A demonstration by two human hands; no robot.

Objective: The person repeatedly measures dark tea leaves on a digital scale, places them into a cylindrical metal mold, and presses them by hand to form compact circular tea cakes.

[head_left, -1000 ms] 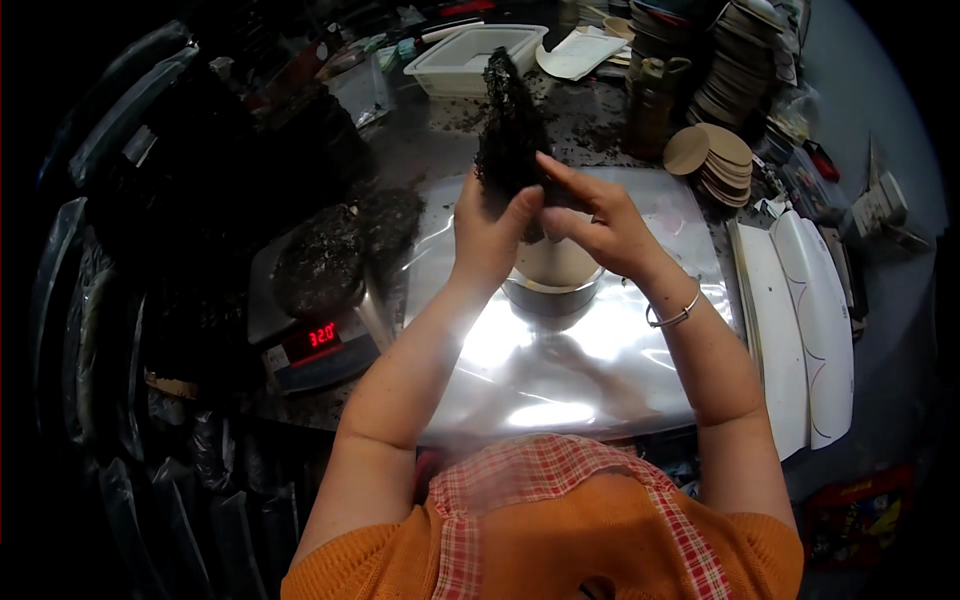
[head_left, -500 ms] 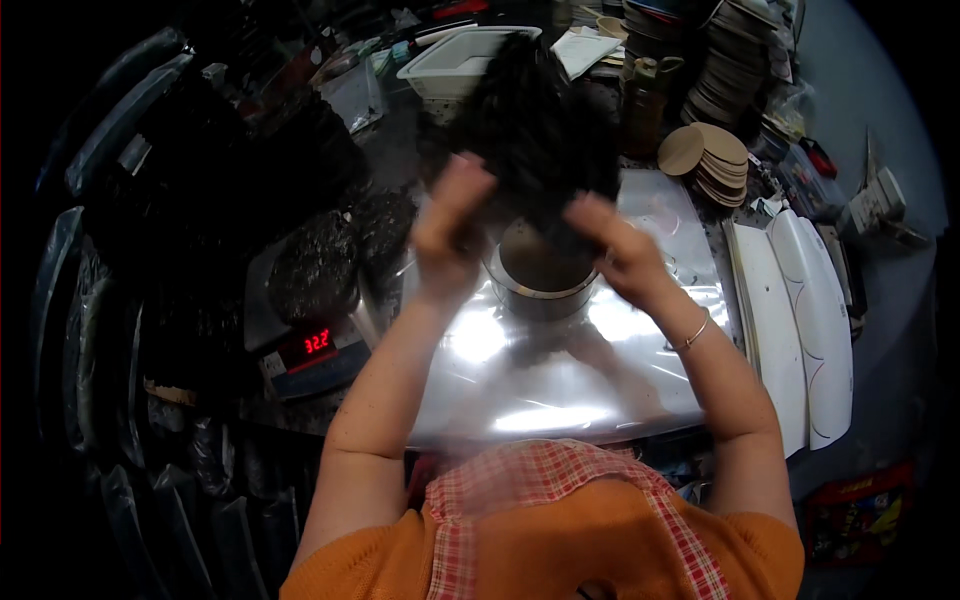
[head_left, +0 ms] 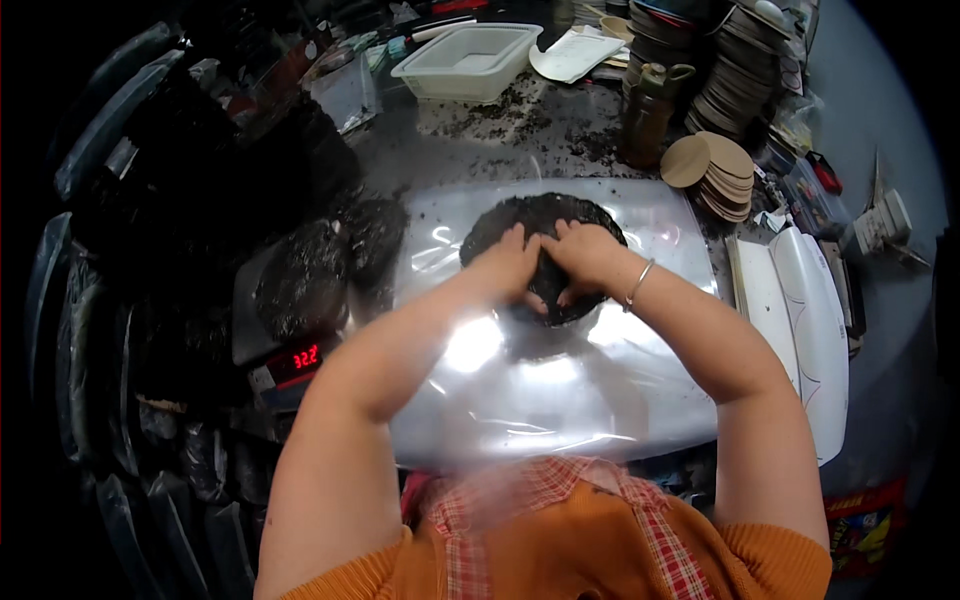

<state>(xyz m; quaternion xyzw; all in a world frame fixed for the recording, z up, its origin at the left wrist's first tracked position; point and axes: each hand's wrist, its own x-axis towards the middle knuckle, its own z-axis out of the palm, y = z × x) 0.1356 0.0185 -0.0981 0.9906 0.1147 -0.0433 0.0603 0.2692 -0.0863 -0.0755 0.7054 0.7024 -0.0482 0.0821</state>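
White tub (head_left: 452,87) sits at the back of my feed, with some papers (head_left: 580,57) just right of it. Then there's a brownish bottle (head_left: 647,125) with a loop on its cap, standing close to a slumped pile of tan discs (head_left: 728,160). Behind those I've got a tall, leaning grey-brown stack (head_left: 735,85). Over on the right, long white sheets (head_left: 818,340) run along the table edge, and a clear box (head_left: 808,200) sits past them. Bottom right corner: a red packet (head_left: 868,525), mostly too dark to read.
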